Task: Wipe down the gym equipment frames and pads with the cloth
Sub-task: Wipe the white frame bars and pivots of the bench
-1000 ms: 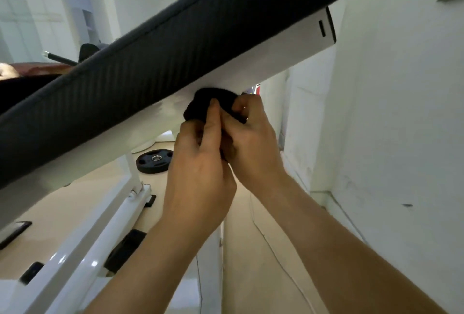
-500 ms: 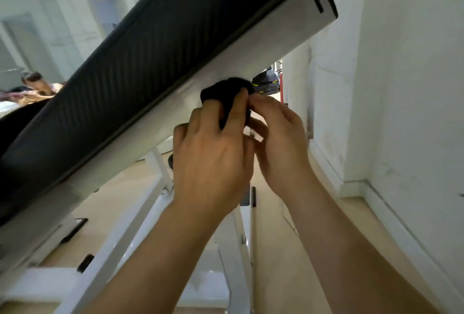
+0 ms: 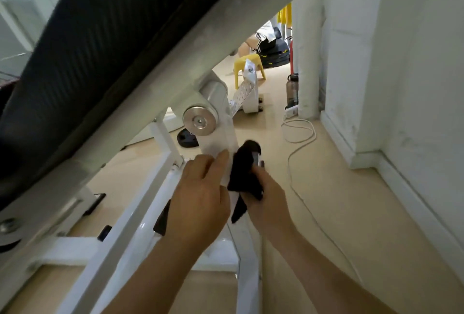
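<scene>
Pale floor [image 3: 288, 213] and white walls [image 3: 414, 87] behind, lower centre to right of frame. At centre, right hand [image 3: 270, 204] clenched round a bunched black cloth [image 3: 244, 170], pressed to the right face of a slanting white post [image 3: 222, 139]. Left hand [image 3: 200, 195] just beside, laid on the post's left face, one finger straight along it; cannot tell whether the others wrap round.

- Best to spread the cloth flatter for fuller contact.
- Steady the post with the left hand; draw long overlapping strokes along it.
- Fold the cloth round to reach the hidden rear face.
- Tuck in the dangling tail, probably prone to snagging.
- Work up toward the round metal cap [image 3: 199, 120] above.
- Leave the ribbed black pad [image 3: 88, 50], upper left, for broad passes.
- Mind the white cable [image 3: 301, 149] on the floor, right.
</scene>
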The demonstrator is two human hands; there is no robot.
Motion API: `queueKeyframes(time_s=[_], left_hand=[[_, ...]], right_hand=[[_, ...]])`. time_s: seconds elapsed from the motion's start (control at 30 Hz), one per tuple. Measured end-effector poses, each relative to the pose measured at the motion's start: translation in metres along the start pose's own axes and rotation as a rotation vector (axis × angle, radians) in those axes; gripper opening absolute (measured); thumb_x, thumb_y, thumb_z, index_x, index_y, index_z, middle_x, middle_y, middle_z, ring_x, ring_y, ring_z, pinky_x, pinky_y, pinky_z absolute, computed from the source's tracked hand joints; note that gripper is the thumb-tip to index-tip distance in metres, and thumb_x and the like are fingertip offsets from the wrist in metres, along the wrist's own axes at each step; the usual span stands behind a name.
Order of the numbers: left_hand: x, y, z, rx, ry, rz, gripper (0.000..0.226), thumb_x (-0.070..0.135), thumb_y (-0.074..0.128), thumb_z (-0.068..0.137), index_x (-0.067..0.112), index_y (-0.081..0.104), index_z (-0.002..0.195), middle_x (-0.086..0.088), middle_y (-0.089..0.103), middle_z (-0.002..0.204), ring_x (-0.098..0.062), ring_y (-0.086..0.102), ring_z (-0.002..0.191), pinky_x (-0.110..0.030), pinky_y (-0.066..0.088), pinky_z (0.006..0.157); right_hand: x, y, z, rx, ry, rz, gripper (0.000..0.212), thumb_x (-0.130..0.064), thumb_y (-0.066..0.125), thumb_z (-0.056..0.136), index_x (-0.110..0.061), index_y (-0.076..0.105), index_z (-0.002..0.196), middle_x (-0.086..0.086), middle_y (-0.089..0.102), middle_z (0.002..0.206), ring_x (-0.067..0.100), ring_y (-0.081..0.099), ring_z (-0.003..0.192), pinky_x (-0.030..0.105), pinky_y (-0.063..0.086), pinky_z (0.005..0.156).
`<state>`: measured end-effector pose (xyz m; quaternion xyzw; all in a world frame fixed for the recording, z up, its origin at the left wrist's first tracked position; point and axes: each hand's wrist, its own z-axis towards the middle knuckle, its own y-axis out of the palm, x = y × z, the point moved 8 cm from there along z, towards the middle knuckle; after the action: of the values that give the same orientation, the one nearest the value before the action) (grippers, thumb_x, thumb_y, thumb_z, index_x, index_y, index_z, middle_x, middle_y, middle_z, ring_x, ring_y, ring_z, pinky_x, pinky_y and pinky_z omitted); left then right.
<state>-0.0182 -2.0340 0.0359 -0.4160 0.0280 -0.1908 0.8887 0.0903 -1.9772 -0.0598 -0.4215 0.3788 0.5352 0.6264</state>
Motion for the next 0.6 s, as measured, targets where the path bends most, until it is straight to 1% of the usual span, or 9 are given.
queueKeyframes(time_s=[0.07, 0.13, 0.2, 0.3, 0.37, 0.43, 0.5, 0.57, 0.6], left_hand=[[0.005, 0.024, -0.007, -0.183, 0.003, 0.078, 0.06, 0.009, 0.051, 0.083, 0.007, 0.042, 0.142, -0.01, 0.06, 0.11, -0.023, 0.059, 0.088, -0.03, 0.051, 0.064], [0.014, 0.037, -0.012, -0.278, 0.072, 0.176, 0.064, 0.018, 0.056, 0.087, 0.016, 0.035, 0.147, -0.006, 0.055, 0.121, -0.02, 0.057, 0.099, -0.029, 0.054, 0.066], [0.026, 0.03, -0.005, -0.241, 0.164, 0.237, 0.07, 0.012, 0.068, 0.076, 0.013, 0.043, 0.142, -0.012, 0.055, 0.123, -0.025, 0.058, 0.101, -0.03, 0.055, 0.062], [0.029, 0.014, 0.02, -0.12, 0.2, 0.312, 0.076, 0.004, 0.068, 0.066, 0.005, 0.046, 0.138, -0.021, 0.053, 0.123, -0.036, 0.056, 0.101, -0.039, 0.056, 0.062], [0.027, 0.02, 0.024, -0.151, 0.273, 0.403, 0.066, 0.004, 0.063, 0.068, 0.003, 0.052, 0.134, -0.018, 0.058, 0.113, -0.032, 0.057, 0.094, -0.039, 0.057, 0.062], [0.026, 0.055, 0.004, -0.305, 0.409, 0.524, 0.055, 0.011, 0.06, 0.072, 0.004, 0.058, 0.127, -0.011, 0.061, 0.104, -0.026, 0.055, 0.088, -0.037, 0.053, 0.066], [0.028, 0.102, -0.034, -0.496, 0.543, 0.627, 0.047, 0.022, 0.068, 0.073, 0.011, 0.066, 0.119, -0.004, 0.063, 0.098, -0.02, 0.055, 0.085, -0.032, 0.048, 0.067], [0.031, 0.136, -0.063, -0.608, 0.625, 0.682, 0.041, 0.03, 0.076, 0.068, 0.016, 0.072, 0.107, 0.0, 0.065, 0.093, -0.016, 0.057, 0.081, -0.029, 0.044, 0.065], [0.03, 0.148, -0.07, -0.63, 0.645, 0.682, 0.038, 0.029, 0.076, 0.068, 0.016, 0.073, 0.103, -0.001, 0.065, 0.093, -0.016, 0.057, 0.082, -0.028, 0.043, 0.063]], right_hand=[[0.04, 0.01, -0.028, -0.055, 0.128, 0.015, 0.049, 0.0, 0.053, 0.091, -0.048, 0.051, 0.098, -0.02, 0.063, 0.084, -0.005, 0.061, 0.081, 0.015, 0.047, 0.072], [0.033, 0.013, -0.023, -0.043, 0.162, 0.168, 0.048, 0.001, 0.051, 0.094, -0.041, 0.048, 0.118, -0.021, 0.061, 0.093, -0.009, 0.062, 0.086, 0.014, 0.05, 0.077], [-0.01, 0.014, 0.003, -0.055, 0.072, 0.418, 0.047, -0.002, 0.049, 0.096, -0.024, 0.044, 0.137, -0.01, 0.064, 0.11, -0.003, 0.063, 0.097, 0.021, 0.052, 0.089], [-0.049, 0.013, 0.031, -0.045, -0.051, 0.533, 0.044, -0.012, 0.046, 0.098, -0.022, 0.045, 0.141, 0.002, 0.065, 0.118, 0.012, 0.063, 0.108, 0.028, 0.051, 0.093], [-0.027, 0.017, 0.024, -0.005, -0.047, 0.432, 0.036, -0.012, 0.043, 0.099, -0.023, 0.052, 0.131, 0.001, 0.068, 0.106, 0.016, 0.065, 0.098, 0.033, 0.053, 0.085], [0.024, 0.022, 0.0, 0.023, 0.031, 0.249, 0.03, -0.012, 0.04, 0.099, -0.025, 0.055, 0.121, -0.003, 0.067, 0.093, 0.02, 0.065, 0.084, 0.041, 0.055, 0.077], [0.069, 0.027, -0.026, 0.01, 0.063, 0.041, 0.021, -0.017, 0.045, 0.098, -0.026, 0.056, 0.114, -0.014, 0.066, 0.083, 0.011, 0.063, 0.077, 0.037, 0.053, 0.073], [0.101, 0.031, -0.043, -0.015, 0.091, -0.133, 0.014, -0.023, 0.048, 0.095, -0.025, 0.054, 0.108, -0.021, 0.062, 0.078, 0.003, 0.059, 0.077, 0.03, 0.051, 0.076], [0.11, 0.033, -0.047, -0.031, 0.094, -0.136, 0.014, -0.024, 0.048, 0.096, -0.023, 0.054, 0.109, -0.02, 0.061, 0.079, 0.001, 0.059, 0.078, 0.029, 0.053, 0.078]])
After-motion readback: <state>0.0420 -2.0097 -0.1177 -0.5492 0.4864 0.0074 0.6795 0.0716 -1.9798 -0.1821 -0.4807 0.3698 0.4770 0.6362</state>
